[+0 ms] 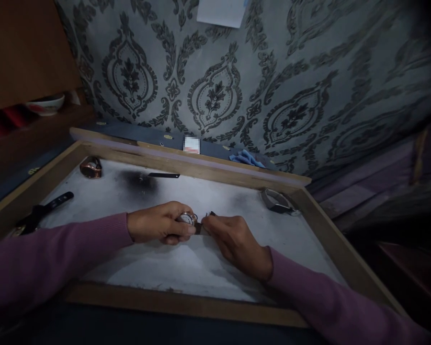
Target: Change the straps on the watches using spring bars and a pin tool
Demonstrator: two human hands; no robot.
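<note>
One copper watch (91, 169), black watch (53, 203), grey watch (279, 206) and black strip (164, 175) are lying in the tray (187, 303) around the wristwatch (186, 219) I'm holding, left hand (160, 223) gripping its case (193, 220), right hand (237, 237) pinching its strap (198, 228).

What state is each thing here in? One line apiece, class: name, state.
Round watch: held, dial showing
Left hand: closed on the round watch
Right hand: fingers bent at its strap, grip unclear
Copper-coloured watch: band looped
Black strap: laid out
Grey watch: band curved
Black strip: lying flat
Blue cloth: crumpled
Bowl: upright
</note>
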